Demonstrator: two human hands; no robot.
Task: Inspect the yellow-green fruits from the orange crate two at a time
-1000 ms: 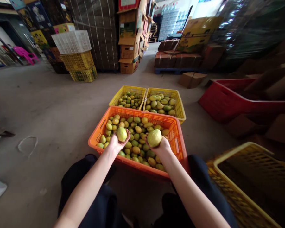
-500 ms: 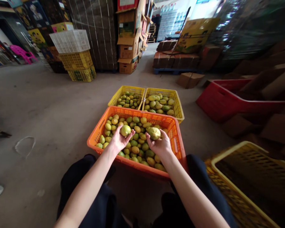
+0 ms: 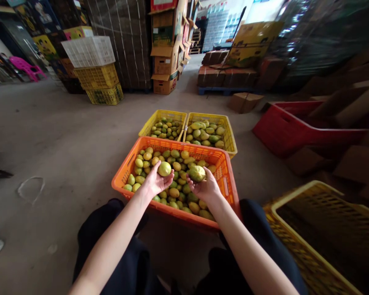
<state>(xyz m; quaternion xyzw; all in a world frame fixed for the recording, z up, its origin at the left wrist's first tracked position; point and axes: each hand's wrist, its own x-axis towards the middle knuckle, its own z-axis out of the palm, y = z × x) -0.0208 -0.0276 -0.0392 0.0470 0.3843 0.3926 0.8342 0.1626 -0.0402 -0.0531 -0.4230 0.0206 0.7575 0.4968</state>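
Note:
Above the orange crate (image 3: 123, 174), my left hand (image 3: 156, 181) holds a round yellow-green lemon (image 3: 165, 169), palm turned up and thumb along its side. My right hand (image 3: 206, 186) cradles a larger, lumpy green-yellow lemon (image 3: 197, 173) between thumb and fingers. The two fruits are apart. Many loose lemons (image 3: 174, 192), green to yellow, fill the crate beneath both hands. Behind it stand two yellow crates side by side: the left crate (image 3: 146, 126) has smaller lemons (image 3: 165, 129), the right crate (image 3: 233, 139) larger ones (image 3: 204, 133).
At right sit a yellow basket (image 3: 276, 217) and a red crate (image 3: 272, 131) with cardboard in it. Stacked white and yellow crates (image 3: 99, 78) stand at back left. Cardboard boxes (image 3: 163, 65) and a loaded blue pallet (image 3: 213, 91) are farther back. A strap loop (image 3: 30, 189) lies on the floor.
Both hands stay over the orange crate with their lemons. The right-hand lemon has turned a little and shifted slightly left; the left-hand lemon has tilted slightly. The whole view has shifted a little.

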